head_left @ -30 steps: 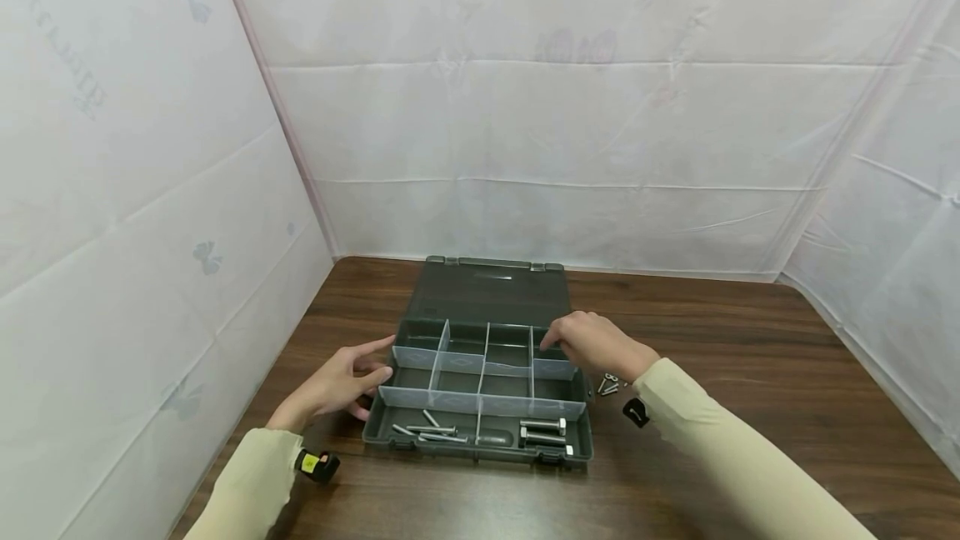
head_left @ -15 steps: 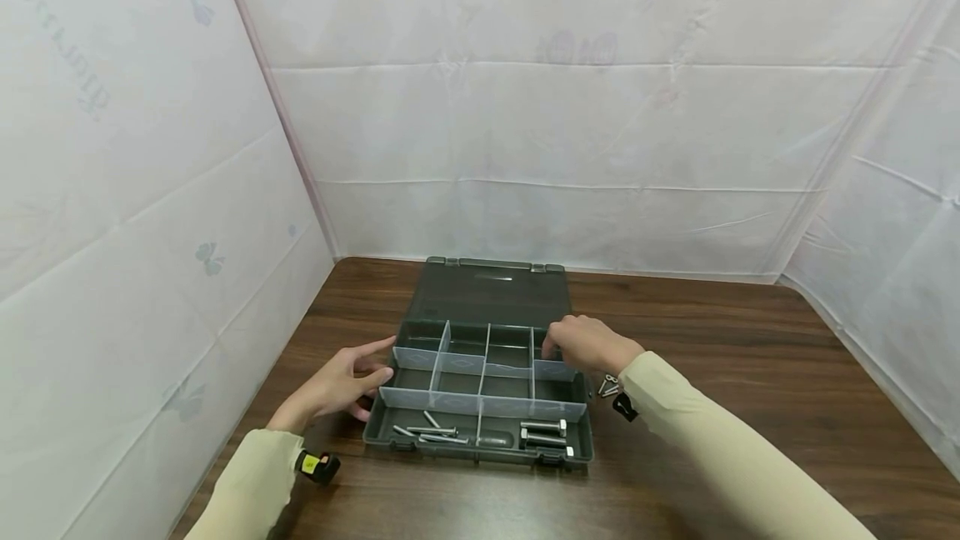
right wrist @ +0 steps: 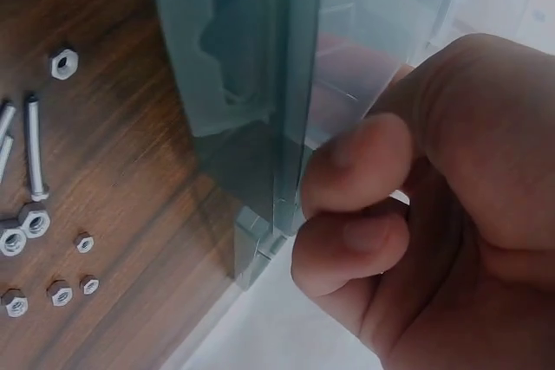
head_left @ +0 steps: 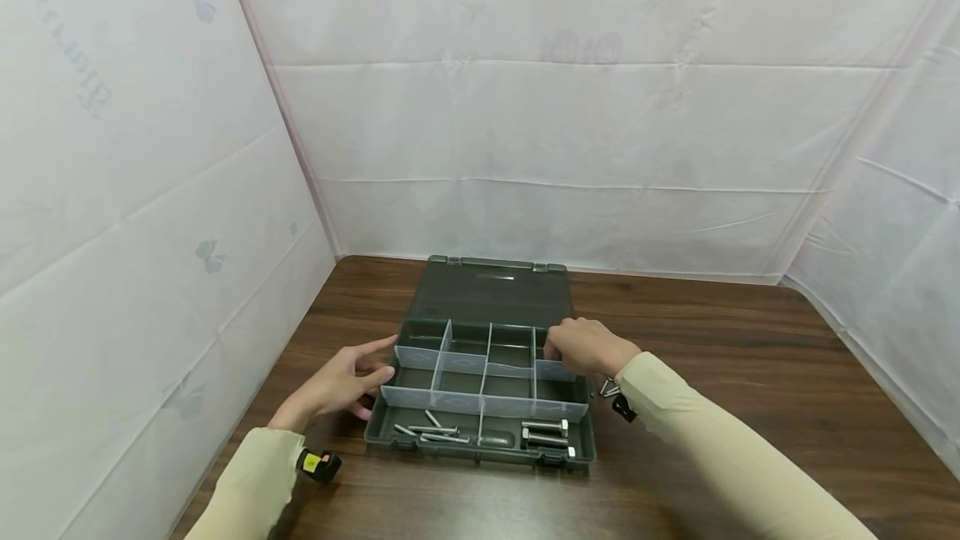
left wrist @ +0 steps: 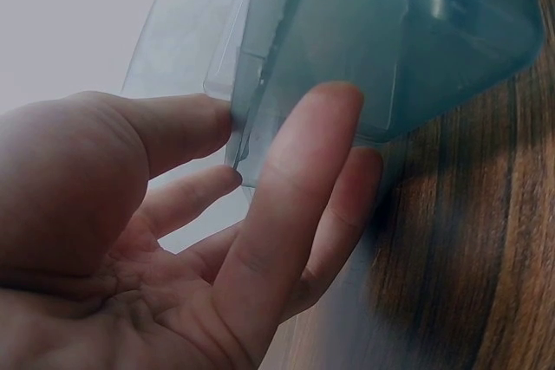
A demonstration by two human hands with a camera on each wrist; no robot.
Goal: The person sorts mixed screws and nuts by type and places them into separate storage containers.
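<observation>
A dark grey organizer box (head_left: 480, 450) lies open on the wooden table (head_left: 750, 373), its lid (head_left: 491, 294) flat behind it. Clear dividers split it into several compartments. Long thin bolts (head_left: 431, 432) lie in the front left compartment and thick bolts (head_left: 543, 432) in the front right one. My left hand (head_left: 352, 375) rests with straight fingers against the box's left side. The left wrist view shows that hand (left wrist: 260, 214) at the box's corner (left wrist: 390, 41). My right hand (head_left: 581, 346) hovers at the back right compartment, fingers curled (right wrist: 364, 205) against the box wall (right wrist: 234, 58). Anything small inside them is hidden.
Loose nuts and small bolts (head_left: 607, 388) lie on the table just right of the box; the same nuts and bolts (right wrist: 35, 223) appear in the right wrist view. White sheet walls close in the table at the back and both sides.
My right hand has drawn a little left and back over the back right compartment, fingers curling tighter. The left hand and the box have stayed put.
</observation>
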